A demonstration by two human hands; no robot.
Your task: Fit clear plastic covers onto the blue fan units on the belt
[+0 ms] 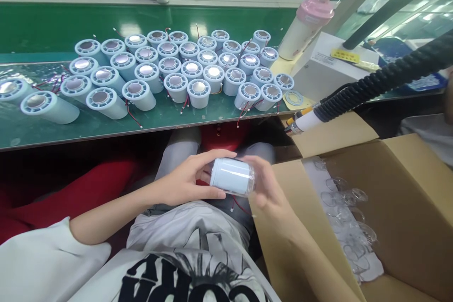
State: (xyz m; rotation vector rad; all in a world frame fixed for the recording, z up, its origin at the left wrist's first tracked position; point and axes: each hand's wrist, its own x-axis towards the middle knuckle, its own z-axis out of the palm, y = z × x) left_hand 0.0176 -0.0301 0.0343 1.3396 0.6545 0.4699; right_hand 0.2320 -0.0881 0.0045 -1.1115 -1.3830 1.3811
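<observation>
Green matting covers the long workbench (219, 14) ahead, and the person sits below its edge with both hands over the lap. Left hand (187, 177) is closed around a white cylinder (230, 177), fingers on top and thumb beneath, gripping its left end. Right hand (264, 186) wraps the other end, where a clear plastic cap (249, 180) seems to sit over the cylinder; that hand is blurred, so how tightly it closes I cannot tell. A thin red wire (238, 204) hangs from the underside of the piece.

Just beside the right forearm stands an open cardboard box (399, 188) with clear plastic caps (348, 217) piled inside. Above it a black corrugated hose ending in a white nozzle (305, 121) points toward the bench edge. On the bench lie many pale blue cylinders (177, 73), packed close, some with red leads trailing.

The risks, as I judge them: the dangling wire could get pinched between cap and body if the two are pressed together carelessly, and the piece, held over the lap with nothing beneath it, could slip and fall to the floor.
</observation>
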